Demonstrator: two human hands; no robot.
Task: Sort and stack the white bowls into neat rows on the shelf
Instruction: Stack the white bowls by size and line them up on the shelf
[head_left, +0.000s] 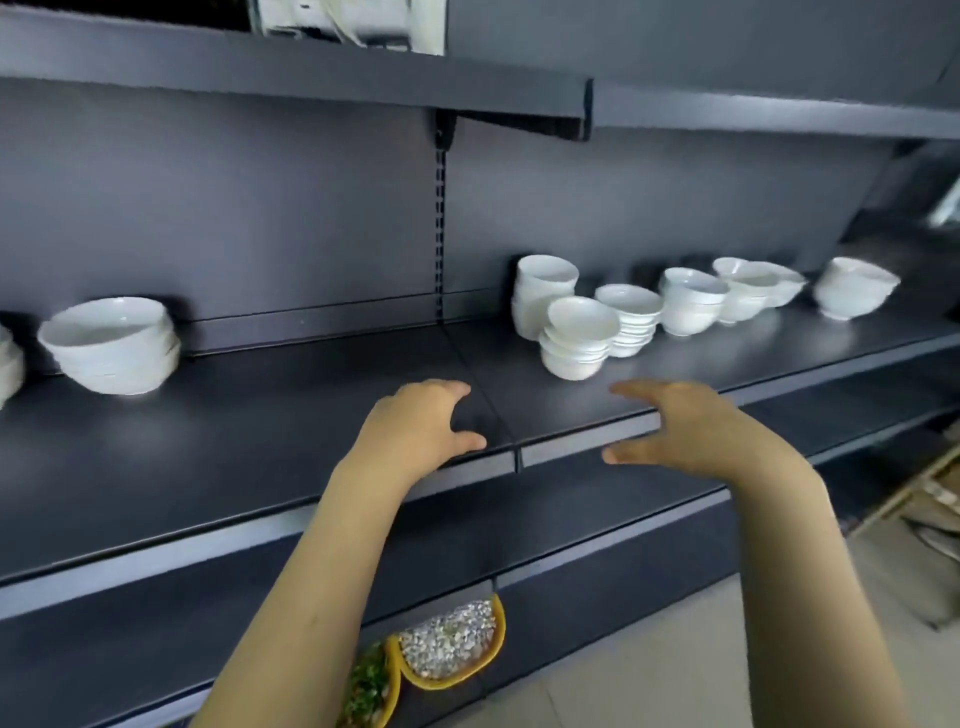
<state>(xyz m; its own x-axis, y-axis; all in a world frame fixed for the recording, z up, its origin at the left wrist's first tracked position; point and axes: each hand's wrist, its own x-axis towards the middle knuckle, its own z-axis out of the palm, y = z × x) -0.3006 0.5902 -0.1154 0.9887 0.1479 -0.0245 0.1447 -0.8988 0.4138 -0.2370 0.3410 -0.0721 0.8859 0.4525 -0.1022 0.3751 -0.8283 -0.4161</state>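
Head view: dark grey shelf (260, 457), white bowls in two groups, edges slightly blurred
Left hand (421, 421): empty, fingers loosely curved, thumb spread, over the shelf's front edge
Right hand (680, 426): empty, same cupped pose, palm towards the left hand, a gap between them
Wide stack (111, 345): left, near the back panel, well apart from both hands
Right cluster: tall stack (543, 291) at the back, front stack (576, 338) nearest the hands, untouched; far-right stack (852, 288) leans
Lower level: two yellow trays (452, 644), one with pale bits, one with green
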